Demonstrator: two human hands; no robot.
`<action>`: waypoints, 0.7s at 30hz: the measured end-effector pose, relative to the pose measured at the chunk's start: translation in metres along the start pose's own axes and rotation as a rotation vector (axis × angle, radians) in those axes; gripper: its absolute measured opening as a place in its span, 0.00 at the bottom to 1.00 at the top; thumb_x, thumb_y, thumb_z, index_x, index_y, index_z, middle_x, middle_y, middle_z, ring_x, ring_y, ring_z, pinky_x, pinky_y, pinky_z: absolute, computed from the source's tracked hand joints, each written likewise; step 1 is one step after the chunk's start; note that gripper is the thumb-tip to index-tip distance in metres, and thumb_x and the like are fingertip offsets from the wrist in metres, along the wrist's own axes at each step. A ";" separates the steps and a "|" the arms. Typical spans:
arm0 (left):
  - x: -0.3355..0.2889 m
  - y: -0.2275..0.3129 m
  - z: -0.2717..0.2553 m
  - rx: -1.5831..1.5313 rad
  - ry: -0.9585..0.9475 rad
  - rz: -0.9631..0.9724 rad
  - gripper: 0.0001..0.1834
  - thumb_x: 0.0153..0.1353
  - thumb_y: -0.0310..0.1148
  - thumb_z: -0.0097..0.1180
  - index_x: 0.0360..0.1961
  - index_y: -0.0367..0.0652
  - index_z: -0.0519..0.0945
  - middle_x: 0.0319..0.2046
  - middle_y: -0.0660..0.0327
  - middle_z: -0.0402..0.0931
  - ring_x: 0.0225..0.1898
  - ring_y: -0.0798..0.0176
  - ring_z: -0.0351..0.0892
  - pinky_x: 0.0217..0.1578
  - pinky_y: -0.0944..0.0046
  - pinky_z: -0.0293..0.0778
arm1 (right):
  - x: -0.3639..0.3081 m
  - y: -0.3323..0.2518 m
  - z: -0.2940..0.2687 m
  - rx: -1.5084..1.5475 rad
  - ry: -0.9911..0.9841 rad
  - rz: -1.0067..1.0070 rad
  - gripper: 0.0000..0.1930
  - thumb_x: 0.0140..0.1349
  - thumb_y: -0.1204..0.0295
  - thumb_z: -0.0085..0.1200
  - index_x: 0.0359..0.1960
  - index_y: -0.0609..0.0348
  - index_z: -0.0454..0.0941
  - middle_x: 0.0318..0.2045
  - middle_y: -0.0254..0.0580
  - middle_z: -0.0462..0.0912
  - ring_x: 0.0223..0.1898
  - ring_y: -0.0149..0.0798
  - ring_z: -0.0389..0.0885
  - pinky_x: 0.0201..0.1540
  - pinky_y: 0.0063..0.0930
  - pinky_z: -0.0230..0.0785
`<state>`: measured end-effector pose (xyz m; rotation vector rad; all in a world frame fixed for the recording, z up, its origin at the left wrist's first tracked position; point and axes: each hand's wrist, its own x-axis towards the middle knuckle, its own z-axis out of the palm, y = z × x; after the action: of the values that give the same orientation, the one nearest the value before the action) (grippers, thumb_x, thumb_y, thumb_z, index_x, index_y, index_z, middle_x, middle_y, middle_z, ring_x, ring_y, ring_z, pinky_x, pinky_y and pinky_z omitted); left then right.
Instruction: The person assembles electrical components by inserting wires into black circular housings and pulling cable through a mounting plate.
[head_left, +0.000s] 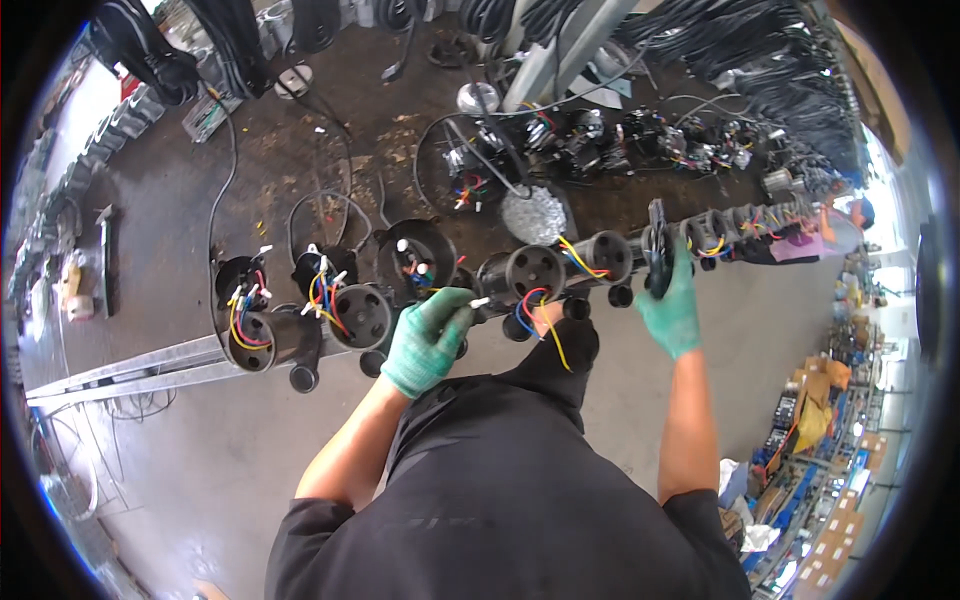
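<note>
My left hand (pixel 430 345), in a green glove, is closed in a pinch on a white wire connector (pixel 480 302) at the table's front edge. Beside it lies a black round housing (pixel 535 272) with red, blue and yellow wires (pixel 545 330) hanging out. My right hand (pixel 672 305), also gloved, is wrapped round a black hand tool (pixel 657 245) that looks like pliers; its jaws are hard to make out. Left of my left hand, another black housing (pixel 362 318) has coloured wires with white connectors at its open part. An open black cup (pixel 420 250) holds more connectors.
Black housings (pixel 250 340) line the front edge both ways. Behind them are a silvery foil-like lump (pixel 535 215), a heap of wired parts (pixel 590 140), a metal post (pixel 565 55) and cable bundles (pixel 780 70). A hammer (pixel 105 260) lies far left. Another person (pixel 810 240) is far right.
</note>
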<state>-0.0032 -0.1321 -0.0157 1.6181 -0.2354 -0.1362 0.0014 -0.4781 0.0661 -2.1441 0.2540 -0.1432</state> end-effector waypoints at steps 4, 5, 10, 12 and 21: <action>-0.001 0.002 -0.001 -0.010 -0.013 -0.018 0.09 0.74 0.28 0.58 0.50 0.36 0.83 0.29 0.60 0.85 0.25 0.71 0.79 0.30 0.66 0.76 | -0.057 -0.052 0.056 0.133 -0.361 -0.192 0.38 0.54 0.85 0.62 0.70 0.56 0.67 0.48 0.33 0.80 0.46 0.25 0.80 0.52 0.23 0.76; 0.000 0.003 -0.001 -0.019 -0.014 -0.013 0.09 0.75 0.28 0.58 0.51 0.36 0.83 0.29 0.60 0.85 0.25 0.72 0.79 0.30 0.66 0.76 | -0.072 -0.049 0.070 0.204 -0.424 -0.025 0.37 0.53 0.82 0.64 0.69 0.57 0.68 0.49 0.32 0.81 0.46 0.26 0.82 0.50 0.24 0.79; -0.002 0.004 0.001 -0.069 -0.029 -0.070 0.10 0.75 0.29 0.57 0.51 0.36 0.82 0.29 0.60 0.84 0.25 0.72 0.79 0.30 0.66 0.76 | -0.083 -0.040 0.104 -0.003 -0.479 -0.175 0.40 0.54 0.81 0.64 0.73 0.59 0.67 0.51 0.41 0.81 0.44 0.32 0.84 0.49 0.27 0.80; -0.001 0.003 0.001 -0.029 -0.029 -0.058 0.10 0.75 0.29 0.57 0.52 0.35 0.82 0.28 0.60 0.84 0.25 0.72 0.79 0.30 0.66 0.76 | -0.082 -0.038 0.108 -0.017 -0.495 -0.178 0.40 0.54 0.82 0.64 0.73 0.60 0.67 0.53 0.42 0.80 0.46 0.32 0.84 0.50 0.27 0.80; -0.003 0.004 -0.001 0.011 -0.062 -0.019 0.11 0.74 0.27 0.57 0.53 0.34 0.82 0.27 0.62 0.82 0.26 0.72 0.80 0.30 0.67 0.77 | -0.075 -0.042 0.112 -0.175 -0.500 -0.224 0.38 0.53 0.76 0.65 0.69 0.61 0.70 0.53 0.55 0.81 0.54 0.53 0.83 0.56 0.40 0.78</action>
<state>-0.0056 -0.1304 -0.0121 1.6293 -0.2689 -0.1994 -0.0438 -0.3468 0.0389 -2.2968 -0.2738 0.2964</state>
